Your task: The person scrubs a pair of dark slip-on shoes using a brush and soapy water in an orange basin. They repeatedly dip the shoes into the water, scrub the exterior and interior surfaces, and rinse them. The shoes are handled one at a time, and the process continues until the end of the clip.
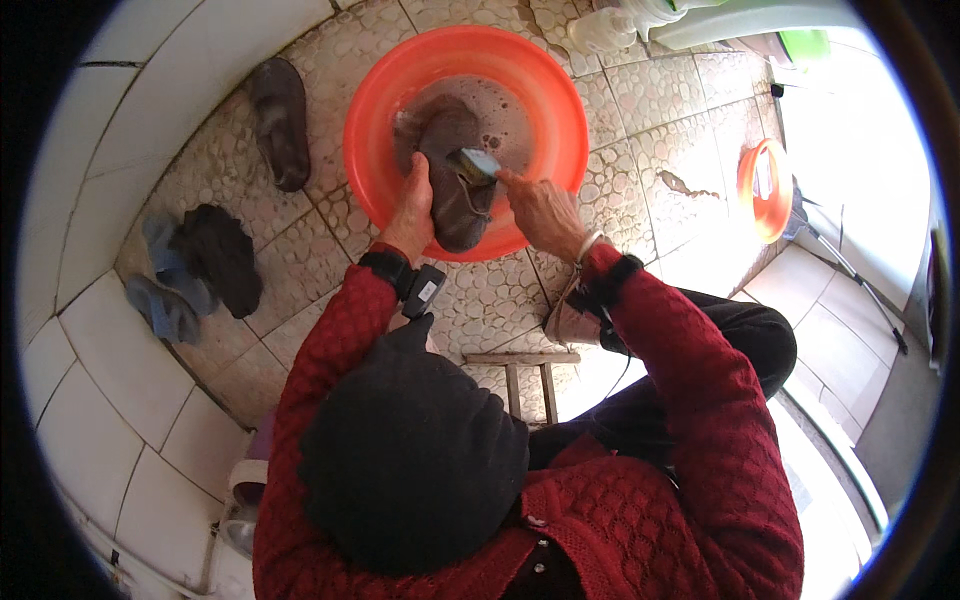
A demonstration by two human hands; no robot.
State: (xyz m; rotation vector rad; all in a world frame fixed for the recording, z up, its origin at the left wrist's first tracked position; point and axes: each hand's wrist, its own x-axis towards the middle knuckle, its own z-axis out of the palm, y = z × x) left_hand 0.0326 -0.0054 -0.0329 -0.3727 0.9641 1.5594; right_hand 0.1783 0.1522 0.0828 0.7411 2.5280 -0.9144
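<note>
An orange plastic basin [559,97] with murky, slightly foamy water [510,112] stands on the tiled floor. Over its near half, my left hand [412,206] grips the left side of a dark brown shoe [459,214], whose far end lies at the water. My right hand [546,214] holds a scrub brush with a pale blue back [481,161], its bristles against the shoe near the opening. Which part of the handle my fingers cover is hidden. Another dark shoe [281,124] lies on the floor left of the basin.
Blue slippers [169,311] and a dark crumpled cloth item [220,259] lie at the left by the tiled wall. A wooden stool frame [523,358] is near my legs. Farther right are a smaller orange basin [772,191] and a metal pole [855,277]. Plastic containers [604,31] stand at the top.
</note>
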